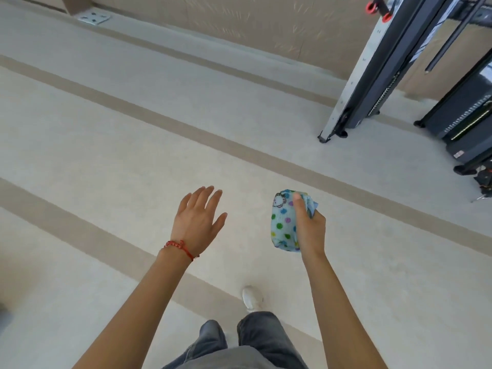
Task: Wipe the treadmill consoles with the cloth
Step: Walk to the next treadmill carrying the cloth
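Jeans [255, 339] and a white shoe [251, 298] fill the bottom edge of the view, the shoe planted on a pale floor [106, 155] crossed by darker beige stripes. Both bare forearms reach forward above it. The left hand [197, 219] is empty, palm down, fingers spread and loose, with a red string bracelet [181, 247] around the wrist. The right hand [310, 225] is closed around a folded cloth [283, 222], light blue with coloured dots and a small cartoon figure near its top; the thumb presses on the cloth's upper edge and the bundle sits against the inner side of the palm, facing the left hand. The two hands are level with each other and apart, and the cloth lies between them, touching only the right one. Farther off, at the upper right, stand the dark base and upright frame of a treadmill [383, 75] with a second black machine [468, 113] beside it, both well apart from the cloth. A beige wall [239, 20] runs along the top, with a metal bracket [94, 17] at its foot.
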{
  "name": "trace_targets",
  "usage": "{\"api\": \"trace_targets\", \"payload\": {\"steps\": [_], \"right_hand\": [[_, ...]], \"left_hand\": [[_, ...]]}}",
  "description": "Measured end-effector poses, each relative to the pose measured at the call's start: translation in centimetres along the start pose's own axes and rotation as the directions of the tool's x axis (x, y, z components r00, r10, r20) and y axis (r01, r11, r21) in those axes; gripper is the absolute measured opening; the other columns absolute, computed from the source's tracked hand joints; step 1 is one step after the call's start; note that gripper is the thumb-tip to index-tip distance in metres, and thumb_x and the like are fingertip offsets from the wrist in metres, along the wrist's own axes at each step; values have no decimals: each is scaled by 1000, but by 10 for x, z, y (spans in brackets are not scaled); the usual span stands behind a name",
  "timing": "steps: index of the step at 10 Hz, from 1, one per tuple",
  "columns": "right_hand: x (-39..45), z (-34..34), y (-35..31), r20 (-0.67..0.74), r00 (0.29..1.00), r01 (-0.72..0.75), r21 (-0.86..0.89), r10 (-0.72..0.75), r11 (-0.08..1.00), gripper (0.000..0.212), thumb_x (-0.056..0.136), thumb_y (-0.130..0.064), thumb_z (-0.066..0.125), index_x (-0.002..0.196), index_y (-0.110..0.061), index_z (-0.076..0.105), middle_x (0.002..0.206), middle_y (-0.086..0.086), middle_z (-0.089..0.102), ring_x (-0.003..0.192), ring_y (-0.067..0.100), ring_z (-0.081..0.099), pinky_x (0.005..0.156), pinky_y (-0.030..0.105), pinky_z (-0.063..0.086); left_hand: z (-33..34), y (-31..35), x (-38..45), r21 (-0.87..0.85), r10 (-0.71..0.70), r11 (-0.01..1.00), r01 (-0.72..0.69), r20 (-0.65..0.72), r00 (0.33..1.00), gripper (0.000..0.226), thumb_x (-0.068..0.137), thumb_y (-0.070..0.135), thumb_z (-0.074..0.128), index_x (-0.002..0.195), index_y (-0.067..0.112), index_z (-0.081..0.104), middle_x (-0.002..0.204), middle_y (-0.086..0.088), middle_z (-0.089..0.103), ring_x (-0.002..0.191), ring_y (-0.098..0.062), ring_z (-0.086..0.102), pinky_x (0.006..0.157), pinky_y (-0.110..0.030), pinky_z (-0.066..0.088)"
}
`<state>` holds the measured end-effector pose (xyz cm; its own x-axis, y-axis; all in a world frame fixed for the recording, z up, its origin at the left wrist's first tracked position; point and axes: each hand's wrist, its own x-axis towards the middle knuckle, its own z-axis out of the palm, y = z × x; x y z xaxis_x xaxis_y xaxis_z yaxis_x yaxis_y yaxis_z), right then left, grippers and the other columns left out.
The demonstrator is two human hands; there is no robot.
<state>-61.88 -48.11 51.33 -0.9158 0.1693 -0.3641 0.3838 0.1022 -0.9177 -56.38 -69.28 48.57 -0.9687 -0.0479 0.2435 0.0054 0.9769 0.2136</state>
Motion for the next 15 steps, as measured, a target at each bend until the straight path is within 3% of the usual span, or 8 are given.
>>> {"api": "trace_targets", "payload": {"steps": [2, 4, 6, 8, 9, 12, 15], "right_hand": [[62, 70, -34, 292, 956, 66, -147, -20, 987, 23, 83, -46, 59, 75, -24, 60, 82, -2, 64, 86, 21, 64, 82, 38, 53], [82, 148, -53, 559, 829, 159, -248, 7, 956, 23, 83, -46, 60, 74, -25, 58, 81, -4, 63, 86, 20, 63, 83, 39, 53], [63, 241, -52, 756, 650, 231, -294, 78, 927, 23, 82, -44, 62, 74, -23, 59, 78, -4, 63, 81, 19, 63, 77, 35, 53], [39, 348, -49, 839, 527, 253, -310, 138, 917, 23, 80, -43, 65, 75, -22, 60, 77, -3, 64, 75, 15, 63, 72, 31, 52], [31, 410, -53, 852, 501, 250, -312, 153, 917, 22, 79, -42, 67, 77, -21, 61, 78, -4, 65, 76, 14, 64, 72, 32, 54], [8, 597, -89, 858, 492, 262, -307, 147, 915, 20, 78, -41, 69, 81, -22, 64, 80, -4, 67, 81, 18, 67, 77, 41, 57], [17, 766, -112, 889, 433, 295, -296, 150, 908, 18, 79, -38, 68, 80, -21, 64, 82, -2, 68, 79, 17, 67, 73, 35, 56]], "left_hand": [[6, -29, 18, 46, -282, 957, 285, -64, 957, 50, 86, 37, 39, 114, 3, 62, 114, -16, 63, 103, -34, 61, 86, -48, 50], [-4, -60, 2, 71, -548, 823, 563, -156, 822, 49, 87, 38, 40, 114, 3, 62, 115, -16, 63, 105, -34, 61, 87, -48, 49], [-17, -104, -30, 105, -724, 644, 758, -236, 648, 48, 86, 38, 40, 113, 4, 60, 112, -15, 63, 102, -33, 60, 86, -45, 50], [-30, -185, -44, 117, -810, 522, 845, -242, 534, 49, 85, 39, 40, 114, 5, 59, 114, -16, 63, 105, -35, 60, 87, -47, 49], [-37, -244, -44, 114, -831, 490, 864, -237, 503, 50, 86, 39, 39, 115, 5, 59, 115, -16, 62, 106, -35, 59, 88, -47, 48], [-88, -428, -24, 141, -838, 477, 868, -224, 497, 51, 88, 40, 37, 116, 4, 60, 116, -16, 62, 108, -34, 59, 89, -47, 47], [-102, -578, 14, 135, -872, 411, 902, -230, 432, 52, 88, 42, 35, 116, 6, 60, 117, -15, 62, 107, -34, 59, 90, -48, 47]]}}
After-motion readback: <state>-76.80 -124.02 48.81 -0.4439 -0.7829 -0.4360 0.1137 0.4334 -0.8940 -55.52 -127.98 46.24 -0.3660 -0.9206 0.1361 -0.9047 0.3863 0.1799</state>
